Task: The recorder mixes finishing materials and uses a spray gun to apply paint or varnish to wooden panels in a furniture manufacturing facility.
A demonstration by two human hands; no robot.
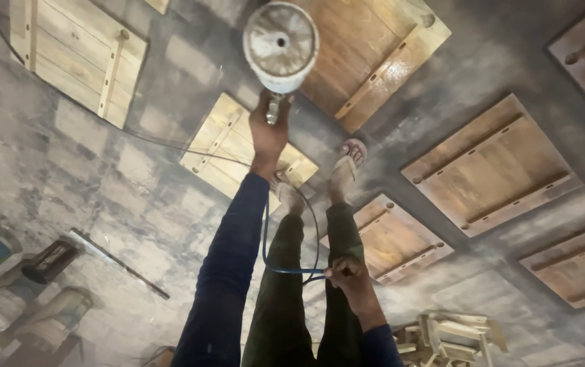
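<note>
Gripping the spray gun [279,54] at arm's length above a pale wooden panel [231,146] on the floor, the left hand [267,129] is closed on its handle, while the right hand [348,277] is closed on a loop of blue hose [265,234]. Risk, as judged: the hose hangs between the sandalled feet [348,163], so a step may snag it, jerking the gun and spoiling the coat.

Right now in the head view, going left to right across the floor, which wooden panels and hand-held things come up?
Pale slatted wooden panel at upper left → round white spray-gun cup gripped in the left hand → blue hose loop held in the right hand → brown square wooden panel → brown wooden panel at lower right.
</note>
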